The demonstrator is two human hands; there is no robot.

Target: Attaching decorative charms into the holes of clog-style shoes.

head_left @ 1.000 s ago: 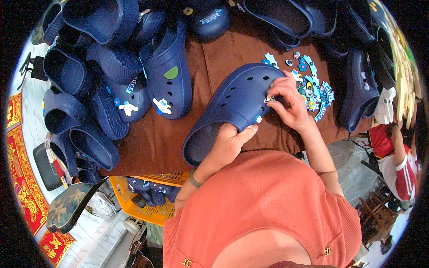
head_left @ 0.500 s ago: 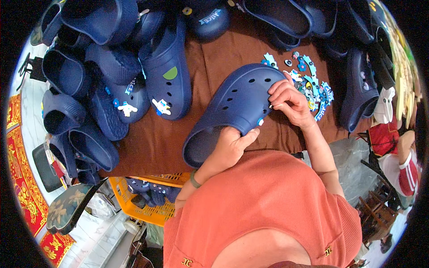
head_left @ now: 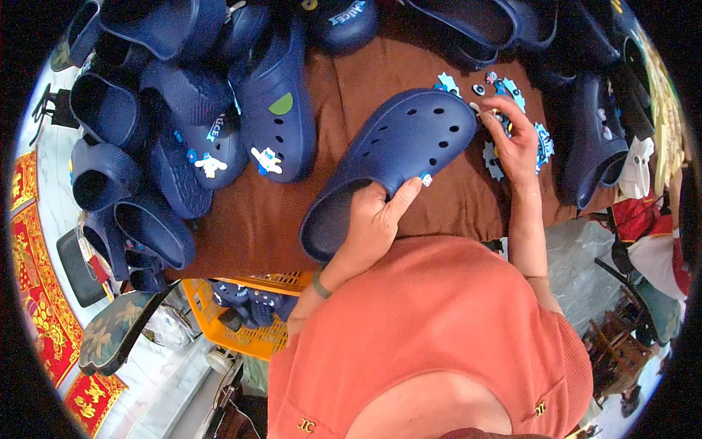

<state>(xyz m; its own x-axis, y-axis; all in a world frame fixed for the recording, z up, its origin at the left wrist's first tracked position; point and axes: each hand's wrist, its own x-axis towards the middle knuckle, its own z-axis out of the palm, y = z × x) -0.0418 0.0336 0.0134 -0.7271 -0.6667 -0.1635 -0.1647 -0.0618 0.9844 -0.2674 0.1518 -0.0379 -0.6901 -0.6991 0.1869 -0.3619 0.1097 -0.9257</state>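
A navy blue clog [head_left: 398, 135] with round holes lies tilted over the brown cloth, toe toward the upper right. My left hand [head_left: 376, 212] grips its side near the opening, fingers inside and thumb on top. By that thumb sits a small white and blue charm [head_left: 427, 179] on the clog's edge. Just past the toe, my right hand [head_left: 512, 139] has thumb and index finger pinched at a small white charm [head_left: 474, 107], partly hidden by the fingertips. Around and under this hand lie loose charms [head_left: 542, 146], blue, white and dark.
Many navy clogs [head_left: 164, 135] crowd the left and far side of the brown cloth [head_left: 365, 69]; another clog [head_left: 594, 150] stands at the right. One clog [head_left: 276, 110] has a green half-round patch. Below the table edge is an orange basket [head_left: 208, 314] holding more clogs.
My right hand has moved from the clog's right side up and right to the charms beyond the toe. My left hand keeps its hold, and the clog has turned slightly.
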